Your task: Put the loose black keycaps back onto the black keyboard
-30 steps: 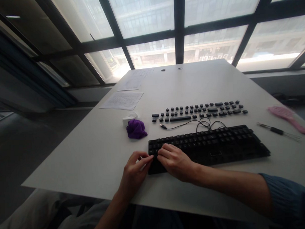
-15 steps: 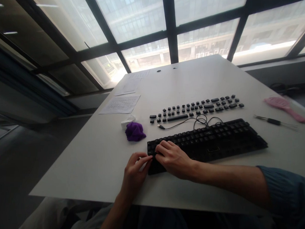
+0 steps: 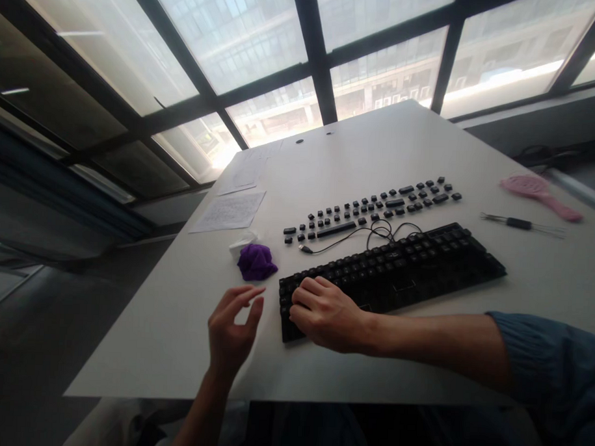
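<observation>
A black keyboard (image 3: 442, 266) lies slanted across the table, with keycaps on its upper and left parts and a bare stretch along its lower right. My right hand (image 3: 327, 314) rests over its left end, fingers curled down together onto the keys. Whatever those fingertips grip is hidden under the hand. Left of the keyboard, my left hand (image 3: 232, 328) hovers clear of it, thumb and forefinger apart and nothing between them. Behind the keyboard, loose black keycaps stand in rows, among them a long space bar (image 3: 336, 230). The keyboard's cable (image 3: 343, 241) lies coiled between.
A purple cloth (image 3: 257, 262) sits beside a crumpled white tissue (image 3: 238, 245) at left. Written papers (image 3: 229, 211) lie farther back. On the right are a wire keycap puller (image 3: 519, 223) and a pink hairbrush (image 3: 528, 186). The white table (image 3: 166, 348) ends near my body.
My left hand has drawn back leftward from the keyboard's left edge, and its fingers have parted. My right hand stays over the keys. The whole view has shifted slightly.
</observation>
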`<state>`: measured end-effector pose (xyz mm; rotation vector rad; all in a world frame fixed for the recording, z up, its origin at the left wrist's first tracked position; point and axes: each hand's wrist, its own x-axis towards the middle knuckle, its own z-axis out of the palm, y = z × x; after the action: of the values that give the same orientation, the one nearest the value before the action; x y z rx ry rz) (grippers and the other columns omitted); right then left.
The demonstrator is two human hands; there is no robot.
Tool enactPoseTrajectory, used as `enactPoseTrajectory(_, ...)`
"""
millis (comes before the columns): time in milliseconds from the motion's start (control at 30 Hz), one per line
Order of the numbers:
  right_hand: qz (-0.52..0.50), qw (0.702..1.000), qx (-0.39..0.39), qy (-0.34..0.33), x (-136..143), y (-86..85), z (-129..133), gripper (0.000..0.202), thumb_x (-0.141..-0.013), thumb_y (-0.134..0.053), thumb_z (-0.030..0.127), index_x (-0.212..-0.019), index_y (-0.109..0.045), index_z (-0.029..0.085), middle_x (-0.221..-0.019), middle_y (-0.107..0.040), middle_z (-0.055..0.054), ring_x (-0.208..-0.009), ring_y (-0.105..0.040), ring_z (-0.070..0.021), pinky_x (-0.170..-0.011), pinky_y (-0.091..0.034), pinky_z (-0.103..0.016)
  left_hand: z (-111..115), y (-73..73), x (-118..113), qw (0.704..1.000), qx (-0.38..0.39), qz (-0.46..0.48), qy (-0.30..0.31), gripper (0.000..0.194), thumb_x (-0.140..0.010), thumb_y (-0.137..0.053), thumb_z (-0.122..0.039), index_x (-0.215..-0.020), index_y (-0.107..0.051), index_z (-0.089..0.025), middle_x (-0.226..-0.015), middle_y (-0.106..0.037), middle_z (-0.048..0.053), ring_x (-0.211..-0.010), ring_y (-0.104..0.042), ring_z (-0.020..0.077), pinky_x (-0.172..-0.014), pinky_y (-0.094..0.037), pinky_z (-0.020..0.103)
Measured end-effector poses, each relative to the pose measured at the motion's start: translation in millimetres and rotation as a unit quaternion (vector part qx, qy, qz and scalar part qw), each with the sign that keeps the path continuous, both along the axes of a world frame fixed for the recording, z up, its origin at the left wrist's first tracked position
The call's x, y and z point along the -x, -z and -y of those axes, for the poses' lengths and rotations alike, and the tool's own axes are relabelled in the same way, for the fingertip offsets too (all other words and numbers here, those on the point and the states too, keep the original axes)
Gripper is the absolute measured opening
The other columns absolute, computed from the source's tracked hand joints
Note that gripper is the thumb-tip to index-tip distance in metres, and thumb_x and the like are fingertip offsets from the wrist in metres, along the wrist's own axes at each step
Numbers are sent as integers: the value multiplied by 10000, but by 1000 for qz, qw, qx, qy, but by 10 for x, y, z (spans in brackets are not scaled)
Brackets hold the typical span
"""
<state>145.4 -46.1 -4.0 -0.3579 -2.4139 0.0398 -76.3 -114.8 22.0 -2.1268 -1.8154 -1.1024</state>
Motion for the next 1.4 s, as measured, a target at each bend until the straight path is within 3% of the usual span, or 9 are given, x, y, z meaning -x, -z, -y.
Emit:
enactPoseTrajectory(167,3,996,-47,-79,-25,-13,103,186,-952,-575,162,-766,-567,178,-846,-568,-46,-817,-455,-197,-692,-318,-342,-950,-239,272,997,70,-8,14,212,-922,-645,-318,-1039,-760,-183,-1089,-736,63,-943,-685,195,-863,-558,308)
enactPoseTrajectory(267,10,990,-71,-121,-50,-15,130,183,-949,-573,166,-767,-563,177,-826,-548,-37,-792,-456,-187,-683,-319,-332,-1604,-148,366,986,160,1,38,233,-880,-670,-301,-1033,-761,-151,-1091,-744,90,-919,-685,193,-838,-563,307)
enactPoseTrajectory(367,7,988,-75,-133,-78,-5,148,185,-946,-574,177,-762,-561,181,-818,-538,-33,-782,-464,-188,-672,-319,-330,-2040,-9,421,976,206,-7,68,220,-828,-721,-309,-964,-777,-145,-1057,-758,98,-883,-685,183,-816,-564,299)
enactPoseTrajectory(500,0,986,-72,-153,-102,17,183,182,-933,-584,183,-752,-563,192,-815,-547,-39,-783,-469,-195,-662,-317,-336,-2256,90,485,962,258,-8,89,289,-785,-762,-402,-910,-793,-144,-947,-775,91,-770,-677,169,-765,-565,304)
enactPoseTrajectory(767,16,981,-69,-179,-124,37,186,178,-935,-577,166,-758,-567,185,-831,-575,-51,-798,-472,-196,-673,-324,-338,-2329,72,498,960,268,6,79,334,-719,-818,-437,-879,-788,-146,-828,-780,62,-722,-664,165,-746,-546,291)
enactPoseTrajectory(933,26,980,-68,-183,-118,62,171,171,-930,-585,169,-761,-562,185,-827,-573,-50,-792,-468,-198,-669,-311,-339,-1971,-135,565,981,189,25,32,342,-786,-760,-444,-960,-762,-149,-862,-757,64,-702,-637,159,-688,-528,277)
enactPoseTrajectory(1100,35,978,-70,-193,-144,29,176,162,-919,-592,146,-761,-578,176,-829,-579,-55,-797,-471,-201,-664,-304,-338,-990,-294,559,995,89,-4,47,221,-848,-752,-348,-1001,-752,-189,-876,-716,29,-712,-600,134,-712,-515,264)
enactPoseTrajectory(1267,47,976,-64,-204,-284,54,203,171,-919,-594,136,-751,-586,169,-827,-582,-56,-802,-466,-198,-679,-305,-338,-58,-157,368,996,71,-1,52,151,-878,-740,-237,-1024,-742,-198,-981,-710,40,-717,-582,119,-691,-519,257)
enactPoseTrajectory(1400,64,978,-51,-193,-399,94,174,169,-920,-585,127,-755,-586,165,-814,-569,-47,-790,-457,-190,-682,-291,-334,297,69,186,993,69,45,82,182,-875,-734,-150,-1048,-735,-205,-975,-700,44,-757,-615,126,-669,-534,250)
